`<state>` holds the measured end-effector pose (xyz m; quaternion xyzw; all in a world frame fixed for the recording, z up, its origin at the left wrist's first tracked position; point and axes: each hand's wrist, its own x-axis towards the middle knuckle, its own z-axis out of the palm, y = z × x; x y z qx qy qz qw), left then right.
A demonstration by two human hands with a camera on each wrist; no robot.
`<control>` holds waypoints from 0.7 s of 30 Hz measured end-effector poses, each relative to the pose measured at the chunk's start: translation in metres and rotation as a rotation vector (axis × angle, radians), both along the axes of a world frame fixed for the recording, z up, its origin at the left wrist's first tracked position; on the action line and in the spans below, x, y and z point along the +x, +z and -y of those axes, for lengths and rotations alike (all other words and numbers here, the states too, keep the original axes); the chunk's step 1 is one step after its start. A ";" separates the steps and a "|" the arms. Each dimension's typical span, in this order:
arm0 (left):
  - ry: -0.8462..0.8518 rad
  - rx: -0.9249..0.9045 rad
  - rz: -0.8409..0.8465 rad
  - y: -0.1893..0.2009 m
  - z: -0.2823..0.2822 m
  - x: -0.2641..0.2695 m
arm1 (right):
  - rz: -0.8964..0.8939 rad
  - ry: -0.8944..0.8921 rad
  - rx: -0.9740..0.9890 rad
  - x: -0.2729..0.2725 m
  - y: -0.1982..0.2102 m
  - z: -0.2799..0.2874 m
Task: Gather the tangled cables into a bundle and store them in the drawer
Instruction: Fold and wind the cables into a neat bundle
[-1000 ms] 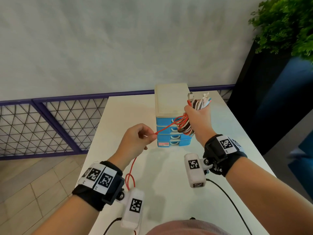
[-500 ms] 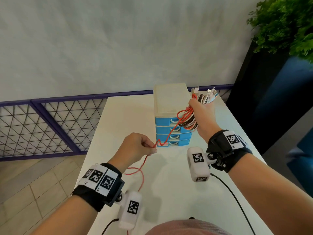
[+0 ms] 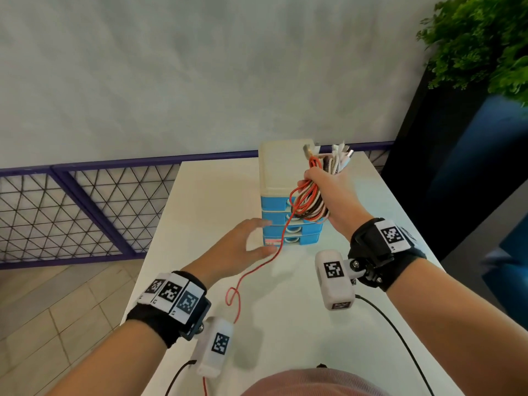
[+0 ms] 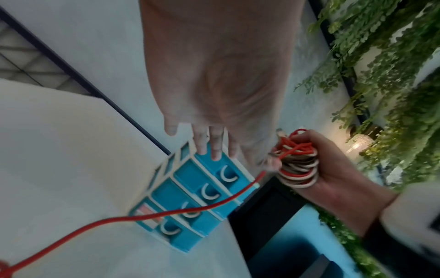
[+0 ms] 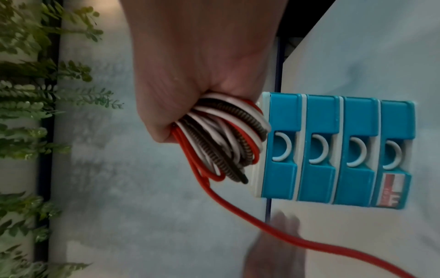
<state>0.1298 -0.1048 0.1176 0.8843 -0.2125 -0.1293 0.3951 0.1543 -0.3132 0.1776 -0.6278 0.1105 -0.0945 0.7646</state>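
My right hand (image 3: 328,192) (image 5: 190,71) grips a coiled bundle of red, white and dark cables (image 3: 310,202) (image 4: 297,167) (image 5: 228,139), held up in front of the top of a small drawer unit (image 3: 285,167) (image 4: 190,197) (image 5: 333,150) with several blue drawers, all closed. One loose red cable (image 3: 257,270) (image 4: 142,218) (image 5: 262,223) trails from the bundle down onto the white table (image 3: 205,201). My left hand (image 3: 245,247) (image 4: 214,94) is open, fingers stretched toward the drawer fronts, holding nothing.
The unit stands near the table's far edge. A purple mesh railing (image 3: 85,212) and a grey wall lie behind. A dark planter with green foliage (image 3: 480,41) stands at the right. Black wrist-camera leads (image 3: 400,341) hang near my body.
My left hand has let go of the red cable and opened, moving forward toward the drawers. The red cable's tail has dropped onto the table. My right hand stays raised with the bundle.
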 end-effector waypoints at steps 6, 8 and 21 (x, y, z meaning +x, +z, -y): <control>-0.105 -0.371 -0.339 0.019 0.022 -0.007 | -0.005 0.053 0.044 -0.003 -0.003 -0.011; -0.096 -0.369 -0.445 0.018 0.008 -0.008 | -0.015 0.028 0.085 0.000 -0.001 0.000; 0.135 0.230 0.151 0.042 0.002 0.021 | -0.127 0.517 -0.244 -0.009 -0.005 0.007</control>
